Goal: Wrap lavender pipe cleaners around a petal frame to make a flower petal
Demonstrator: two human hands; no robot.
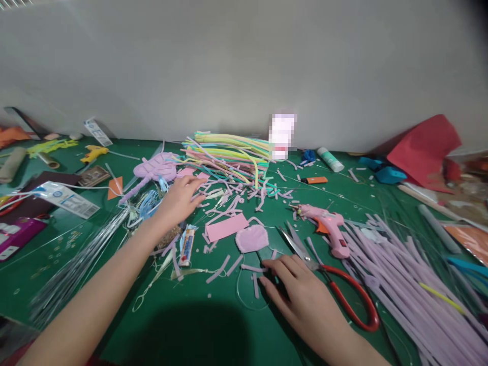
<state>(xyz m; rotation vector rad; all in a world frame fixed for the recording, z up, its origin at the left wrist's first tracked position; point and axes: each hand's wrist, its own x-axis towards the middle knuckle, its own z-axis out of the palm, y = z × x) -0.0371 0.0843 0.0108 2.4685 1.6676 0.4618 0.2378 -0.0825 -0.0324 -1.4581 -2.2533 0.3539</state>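
Note:
My left hand reaches over the middle of the table, fingers spread, above scattered lilac pipe cleaner offcuts and pink paper. It appears to hold nothing. My right hand rests palm down on the green tabletop, thumb and index finger apart. Just beyond its fingertips lies a flat, fuzzy lilac piece with a rounded, bumpy edge. A thin dark stick runs from that piece towards the index fingertip; whether they touch is unclear. Red-handled scissors lie partly open beside the right hand. A pink card strip lies between the hands.
A pink glue gun and many lilac pipe cleaners lie right. Multicoloured pipe cleaners are heaped by the wall. At left are a lilac pipe cleaner shape, silvery wires and a yellow glue gun.

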